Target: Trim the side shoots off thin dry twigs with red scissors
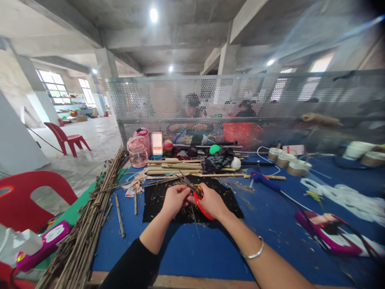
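My left hand (175,199) is closed in a pinch on a thin dark twig (194,218) over a black cloth (156,198) on the blue table (210,253). Beside it, my right hand (211,202) grips red-handled scissors (201,205), their blades pointing up and left toward the twig near my left fingers. Small clippings lie scattered over the cloth. A silver bangle (254,252) circles my right wrist.
A long bundle of thin sticks (90,224) runs along the table's left edge. Bamboo strips (174,166), a blue glue gun (263,179), tape rolls (296,166) and a pink jar (137,152) lie behind. A mesh screen (240,96) separates other people. Red chairs (30,196) stand left.
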